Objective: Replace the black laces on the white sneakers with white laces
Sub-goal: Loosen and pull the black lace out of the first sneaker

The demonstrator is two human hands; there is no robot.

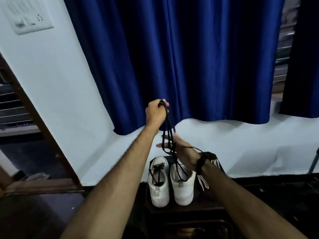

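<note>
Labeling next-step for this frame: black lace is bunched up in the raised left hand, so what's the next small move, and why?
Probably set the black lace aside. The left hand grips it in loops, free of the right sneaker, whose eyelets look empty. The right hand is open beside the strands. The left sneaker still carries black lacing.

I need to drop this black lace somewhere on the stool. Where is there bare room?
Stool: a bare strip in front of the sneakers' heels. The left sneaker and right sneaker fill the middle; white laces crowd the right edge. The black lace hangs from the left hand.
</note>
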